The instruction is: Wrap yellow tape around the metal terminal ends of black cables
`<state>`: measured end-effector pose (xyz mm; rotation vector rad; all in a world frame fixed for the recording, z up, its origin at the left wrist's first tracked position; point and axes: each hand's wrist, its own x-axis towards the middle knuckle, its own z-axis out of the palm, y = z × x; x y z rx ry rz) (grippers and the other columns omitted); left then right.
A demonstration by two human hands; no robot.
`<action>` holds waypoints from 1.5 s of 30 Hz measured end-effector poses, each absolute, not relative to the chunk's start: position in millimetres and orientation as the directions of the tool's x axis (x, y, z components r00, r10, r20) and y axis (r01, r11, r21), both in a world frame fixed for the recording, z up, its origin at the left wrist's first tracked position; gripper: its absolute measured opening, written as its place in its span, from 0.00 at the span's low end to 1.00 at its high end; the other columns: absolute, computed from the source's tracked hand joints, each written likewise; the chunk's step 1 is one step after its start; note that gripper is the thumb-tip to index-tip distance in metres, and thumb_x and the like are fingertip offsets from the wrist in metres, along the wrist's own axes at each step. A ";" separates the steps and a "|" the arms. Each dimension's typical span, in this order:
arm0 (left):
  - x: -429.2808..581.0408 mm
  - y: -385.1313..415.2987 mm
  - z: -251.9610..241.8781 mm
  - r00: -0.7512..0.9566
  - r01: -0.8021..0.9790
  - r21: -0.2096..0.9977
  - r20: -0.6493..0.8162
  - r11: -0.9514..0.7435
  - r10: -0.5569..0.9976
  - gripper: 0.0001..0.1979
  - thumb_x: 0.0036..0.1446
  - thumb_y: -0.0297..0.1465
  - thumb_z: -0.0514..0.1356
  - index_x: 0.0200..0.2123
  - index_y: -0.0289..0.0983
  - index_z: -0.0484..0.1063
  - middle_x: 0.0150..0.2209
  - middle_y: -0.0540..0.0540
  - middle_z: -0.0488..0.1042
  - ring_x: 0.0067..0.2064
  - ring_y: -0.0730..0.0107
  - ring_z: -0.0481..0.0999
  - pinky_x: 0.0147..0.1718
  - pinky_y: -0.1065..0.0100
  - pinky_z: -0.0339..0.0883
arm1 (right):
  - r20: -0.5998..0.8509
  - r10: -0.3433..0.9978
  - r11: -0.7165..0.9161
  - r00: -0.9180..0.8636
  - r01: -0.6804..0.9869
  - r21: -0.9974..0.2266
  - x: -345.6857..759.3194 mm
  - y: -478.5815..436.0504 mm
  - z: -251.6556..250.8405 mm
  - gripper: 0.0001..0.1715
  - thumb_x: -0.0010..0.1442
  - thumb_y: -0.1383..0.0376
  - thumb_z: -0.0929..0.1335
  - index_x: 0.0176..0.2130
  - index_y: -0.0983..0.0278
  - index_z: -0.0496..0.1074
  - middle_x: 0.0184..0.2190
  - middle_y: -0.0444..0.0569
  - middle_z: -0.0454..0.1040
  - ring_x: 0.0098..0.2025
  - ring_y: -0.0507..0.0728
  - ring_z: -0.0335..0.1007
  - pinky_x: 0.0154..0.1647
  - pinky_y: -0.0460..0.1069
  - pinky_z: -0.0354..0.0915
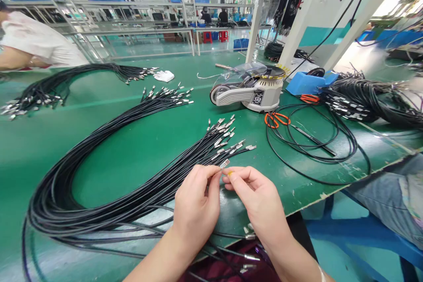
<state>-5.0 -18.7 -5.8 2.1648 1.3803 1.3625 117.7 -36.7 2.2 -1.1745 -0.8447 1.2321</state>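
My left hand (197,205) is closed in a pinch on a thin black cable just behind its metal connector (225,163). My right hand (256,196) meets it from the right, fingertips pinched on a small yellow piece (230,173) right at the connector. Both hands hover over the near edge of the green table (132,158). Just beyond them lies a looped bundle of black cables (99,202) whose silver connector ends (228,139) fan out toward the hands. More cable ends hang over the table edge below my wrists.
A tape dispenser (254,90) stands at centre back, orange scissors (276,119) and a loose black wire loop (313,145) to its right. Further cable bundles lie at far left (66,83) and right (370,101). Another person's sleeve (36,39) shows at far left, a seated person's leg (390,202) at right.
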 end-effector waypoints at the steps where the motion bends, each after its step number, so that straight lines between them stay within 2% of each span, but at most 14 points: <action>1: -5.1 -18.6 -6.2 0.120 0.589 0.615 0.574 -0.524 0.810 0.07 0.56 0.22 0.58 0.36 0.39 0.69 0.30 0.52 0.73 0.31 0.76 0.72 0.31 0.74 0.66 | -0.109 0.977 -0.060 0.181 -0.257 -0.964 117.8 -37.1 2.1 0.10 0.52 0.60 0.71 0.26 0.65 0.74 0.35 0.50 0.78 0.38 0.56 0.74 0.42 0.51 0.69; 5: -5.7 -19.1 -6.6 0.136 0.583 0.598 0.596 -0.551 0.791 0.08 0.56 0.21 0.58 0.36 0.39 0.69 0.30 0.53 0.73 0.31 0.77 0.72 0.31 0.74 0.66 | -0.131 0.975 -0.082 0.178 -0.260 -0.962 117.7 -36.2 2.6 0.10 0.51 0.60 0.71 0.27 0.65 0.75 0.37 0.51 0.78 0.39 0.57 0.74 0.43 0.52 0.69; 16: -9.9 -18.6 -5.2 0.261 0.587 0.411 0.719 -0.697 0.644 0.14 0.54 0.15 0.56 0.39 0.37 0.72 0.32 0.50 0.70 0.30 0.79 0.70 0.29 0.77 0.66 | -0.170 0.970 -0.119 0.174 -0.268 -0.956 115.9 -30.5 4.5 0.09 0.50 0.62 0.71 0.25 0.66 0.73 0.27 0.47 0.77 0.33 0.55 0.74 0.40 0.50 0.70; 30: -9.3 -20.5 -6.3 0.241 0.585 0.435 0.712 -0.685 0.659 0.14 0.55 0.16 0.55 0.41 0.35 0.73 0.32 0.49 0.70 0.30 0.79 0.70 0.29 0.77 0.66 | -0.164 0.975 -0.119 0.149 -0.272 -0.955 116.6 -32.7 4.7 0.10 0.51 0.60 0.71 0.26 0.66 0.72 0.29 0.49 0.79 0.35 0.57 0.75 0.42 0.53 0.70; 45: -8.8 -18.3 -6.6 0.260 0.614 0.406 0.706 -0.677 0.659 0.14 0.57 0.18 0.55 0.44 0.37 0.72 0.32 0.49 0.70 0.31 0.78 0.71 0.29 0.76 0.67 | -0.146 0.976 -0.101 0.160 -0.258 -0.961 116.5 -32.6 1.5 0.11 0.52 0.59 0.71 0.28 0.66 0.73 0.28 0.48 0.77 0.33 0.56 0.73 0.40 0.52 0.70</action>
